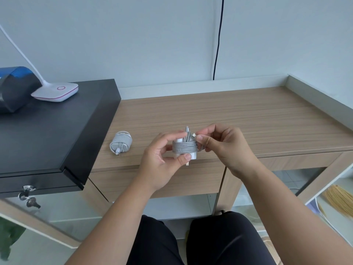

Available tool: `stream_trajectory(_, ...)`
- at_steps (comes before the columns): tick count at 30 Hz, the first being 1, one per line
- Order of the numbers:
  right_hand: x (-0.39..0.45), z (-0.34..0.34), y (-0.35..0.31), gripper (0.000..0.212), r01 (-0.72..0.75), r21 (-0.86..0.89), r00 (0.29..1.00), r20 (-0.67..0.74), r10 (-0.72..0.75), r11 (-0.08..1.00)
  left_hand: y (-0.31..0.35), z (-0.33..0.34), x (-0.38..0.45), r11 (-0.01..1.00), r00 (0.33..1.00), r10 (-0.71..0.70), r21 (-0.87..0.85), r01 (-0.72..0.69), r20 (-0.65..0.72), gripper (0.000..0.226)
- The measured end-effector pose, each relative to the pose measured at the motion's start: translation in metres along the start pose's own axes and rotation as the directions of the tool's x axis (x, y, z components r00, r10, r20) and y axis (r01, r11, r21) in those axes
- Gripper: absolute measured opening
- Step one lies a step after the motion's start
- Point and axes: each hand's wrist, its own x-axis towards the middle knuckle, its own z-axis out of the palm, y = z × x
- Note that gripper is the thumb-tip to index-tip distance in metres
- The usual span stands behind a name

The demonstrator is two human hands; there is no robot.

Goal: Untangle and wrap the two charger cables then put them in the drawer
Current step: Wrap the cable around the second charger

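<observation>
A white charger with grey cable wound around it (121,142) lies on the wooden desk (248,119), left of my hands. A second white charger (185,147), its grey cable coiled round its body, is held above the desk's front edge. My left hand (162,159) grips the charger body from the left and below. My right hand (223,144) pinches the cable's free end with its small white plug (194,135) at the top right of the coil. The desk drawer front (191,180) below is shut.
A black cabinet (47,134) stands to the left, with keys (28,196) hanging from its lock. On it sit a white lamp base (56,91) and a blue-black object (15,87). A dark cord (218,39) hangs down the wall. A raised ledge runs along the desk's right side.
</observation>
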Motion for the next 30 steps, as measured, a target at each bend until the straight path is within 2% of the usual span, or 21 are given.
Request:
stream_trajectory(2,0.001,-0.003,-0.001,0.003,-0.023,-0.023,1.0,0.014,0.023,0.999,0.0,-0.002,0.0,0.999,0.999,0.035,0.03,-0.036,0.032,0.044)
stream_trajectory(7,-0.001,-0.007,-0.002,0.004,-0.074,-0.139,0.996,0.03,0.079,0.988,0.007,0.007,-0.005,0.999,0.999,-0.043,-0.021,0.043,-0.004,0.047)
stream_trajectory(11,0.0,-0.01,-0.007,0.007,-0.131,-0.249,0.989,0.03,0.143,0.959,0.005,0.008,-0.007,1.0,1.0,-0.006,0.016,0.006,0.03,0.046)
stream_trajectory(15,-0.003,-0.008,-0.01,0.008,-0.118,-0.348,0.992,0.009,0.129,0.93,0.006,0.003,-0.003,0.986,0.995,0.062,0.149,-0.073,0.076,0.047)
stream_trajectory(20,-0.005,-0.003,-0.004,0.009,-0.12,-0.372,0.993,-0.048,0.11,0.92,0.007,-0.002,0.0,0.99,0.991,0.043,0.128,-0.059,0.126,0.047)
stream_trajectory(23,-0.008,-0.002,-0.006,0.009,-0.059,-0.454,0.997,0.025,0.078,0.889,0.005,-0.005,-0.003,0.996,0.991,-0.043,0.086,0.032,0.127,0.046)
stream_trajectory(25,-0.008,-0.005,-0.009,0.008,-0.01,-0.44,0.995,0.082,0.051,0.898,0.004,-0.004,-0.005,0.995,0.989,-0.099,0.008,0.099,0.109,0.045)
stream_trajectory(30,-0.008,-0.012,-0.005,0.026,0.112,-0.413,0.977,0.21,-0.025,0.904,0.002,0.001,-0.005,0.992,0.993,-0.11,-0.066,0.111,0.031,0.044)
